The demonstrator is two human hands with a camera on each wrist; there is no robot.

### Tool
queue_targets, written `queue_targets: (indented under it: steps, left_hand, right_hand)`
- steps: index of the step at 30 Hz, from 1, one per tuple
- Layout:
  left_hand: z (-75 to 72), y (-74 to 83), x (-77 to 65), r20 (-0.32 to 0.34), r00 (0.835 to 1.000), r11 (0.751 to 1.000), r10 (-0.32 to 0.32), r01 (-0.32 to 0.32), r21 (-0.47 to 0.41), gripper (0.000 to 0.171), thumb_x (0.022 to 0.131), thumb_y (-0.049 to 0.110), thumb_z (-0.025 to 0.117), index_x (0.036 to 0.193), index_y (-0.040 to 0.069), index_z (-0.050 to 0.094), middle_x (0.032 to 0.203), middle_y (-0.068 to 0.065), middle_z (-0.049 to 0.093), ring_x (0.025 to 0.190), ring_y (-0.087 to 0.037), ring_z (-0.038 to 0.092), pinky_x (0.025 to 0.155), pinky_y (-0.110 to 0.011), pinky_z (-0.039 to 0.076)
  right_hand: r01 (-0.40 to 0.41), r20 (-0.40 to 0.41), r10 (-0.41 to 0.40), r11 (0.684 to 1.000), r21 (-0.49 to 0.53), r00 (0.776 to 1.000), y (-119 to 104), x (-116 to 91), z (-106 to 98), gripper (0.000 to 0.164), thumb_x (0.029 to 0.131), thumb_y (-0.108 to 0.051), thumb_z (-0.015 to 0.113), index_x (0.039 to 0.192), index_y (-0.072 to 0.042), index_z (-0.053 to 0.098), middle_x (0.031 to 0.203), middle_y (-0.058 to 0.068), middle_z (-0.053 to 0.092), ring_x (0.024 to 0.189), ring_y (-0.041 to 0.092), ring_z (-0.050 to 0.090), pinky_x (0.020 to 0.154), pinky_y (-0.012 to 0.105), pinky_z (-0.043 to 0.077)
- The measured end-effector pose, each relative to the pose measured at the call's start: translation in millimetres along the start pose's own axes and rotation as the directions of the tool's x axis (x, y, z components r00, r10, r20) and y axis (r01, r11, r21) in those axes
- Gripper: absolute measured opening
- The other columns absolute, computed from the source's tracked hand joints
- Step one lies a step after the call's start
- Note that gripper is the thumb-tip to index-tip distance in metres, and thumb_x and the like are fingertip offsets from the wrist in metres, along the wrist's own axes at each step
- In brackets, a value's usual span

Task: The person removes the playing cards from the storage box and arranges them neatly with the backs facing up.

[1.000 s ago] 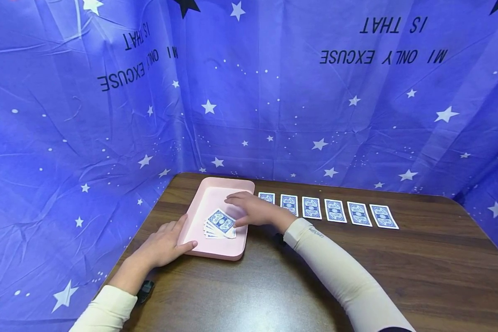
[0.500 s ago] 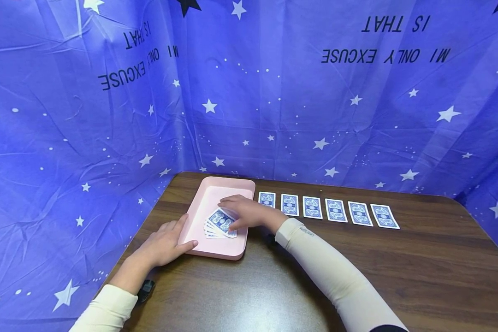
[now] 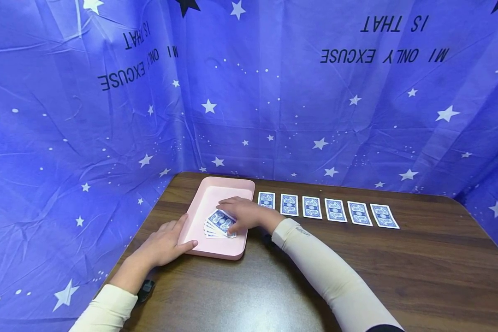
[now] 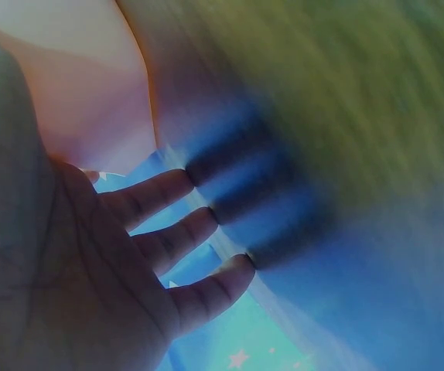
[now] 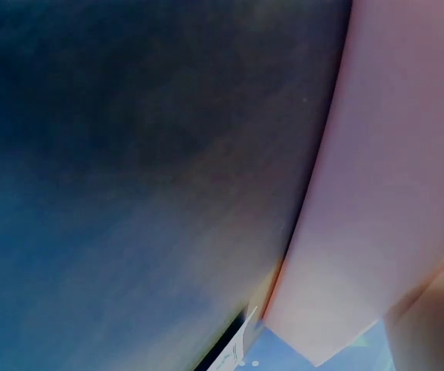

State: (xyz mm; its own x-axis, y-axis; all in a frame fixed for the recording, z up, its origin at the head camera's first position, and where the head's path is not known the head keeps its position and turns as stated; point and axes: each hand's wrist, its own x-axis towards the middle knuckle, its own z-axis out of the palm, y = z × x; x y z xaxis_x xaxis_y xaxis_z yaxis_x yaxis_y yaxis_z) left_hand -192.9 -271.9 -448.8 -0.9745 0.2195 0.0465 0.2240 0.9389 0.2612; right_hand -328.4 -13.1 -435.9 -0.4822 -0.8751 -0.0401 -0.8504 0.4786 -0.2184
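Observation:
A pink tray [image 3: 220, 191] stands at the table's left end, with several fanned playing cards [image 3: 222, 222] face down in it. My right hand [image 3: 249, 213] reaches over the tray's right rim and pinches the top card, fingertips at its far edge and thumb at its near right side. My left hand [image 3: 163, 244] rests against the tray's left side, thumb over the near rim. In the left wrist view its fingers [image 4: 179, 232] extend down to the table beside the tray wall [image 4: 90, 93]. The right wrist view shows mostly tray wall [image 5: 377, 154]; the right fingertips are hidden there.
Several blue-backed cards [image 3: 311, 207] lie face down in a spaced row right of the tray, along the far side of the wooden table [image 3: 315, 276]. Blue star-printed curtains [image 3: 249, 115] stand behind the table and at both sides.
My right hand has moved a little left over the fanned cards, its thumb and fingers now on the top card. The left hand and the tray have stayed put.

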Motion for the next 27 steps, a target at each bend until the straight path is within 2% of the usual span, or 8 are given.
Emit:
queue_targets:
  steps: [8,19,27]
  left_hand:
    - [0.1,-0.3,0.7,0.004,1.0,1.0,-0.005,0.005,0.003,0.096,0.092,0.064,0.055,0.153,-0.004,0.026,0.14,-0.029,0.048,0.127,-0.048,0.046,0.093,-0.065,0.042]
    - [-0.3,0.2,1.0,0.013,1.0,1.0,-0.01,0.01,0.003,0.096,0.092,0.064,0.054,0.154,-0.003,0.026,0.14,-0.029,0.048,0.127,-0.048,0.046,0.093,-0.065,0.042]
    - [0.1,0.4,0.7,0.016,1.0,1.0,-0.008,0.008,0.0,0.096,0.092,0.065,0.053,0.154,-0.003,0.025,0.14,-0.029,0.048,0.128,-0.048,0.045,0.094,-0.066,0.041]
  right_hand:
    - [-0.044,0.04,0.046,0.998,-0.045,0.998,-5.4,0.4,-0.7,0.092,0.08,-0.047,0.08,0.155,-0.018,0.036,0.159,0.002,0.033,0.145,0.024,0.028,0.117,0.044,0.021]
    - [-0.098,0.077,0.102,0.994,-0.049,0.992,-7.6,2.2,0.6,0.099,0.077,-0.048,0.082,0.158,-0.026,0.03,0.162,-0.007,0.025,0.146,0.023,0.025,0.113,0.054,0.026]
    - [-0.095,0.078,0.099,0.994,-0.054,0.992,-6.7,2.5,1.5,0.096,0.077,-0.048,0.082,0.157,-0.026,0.032,0.159,-0.007,0.032,0.145,0.021,0.027,0.112,0.053,0.028]
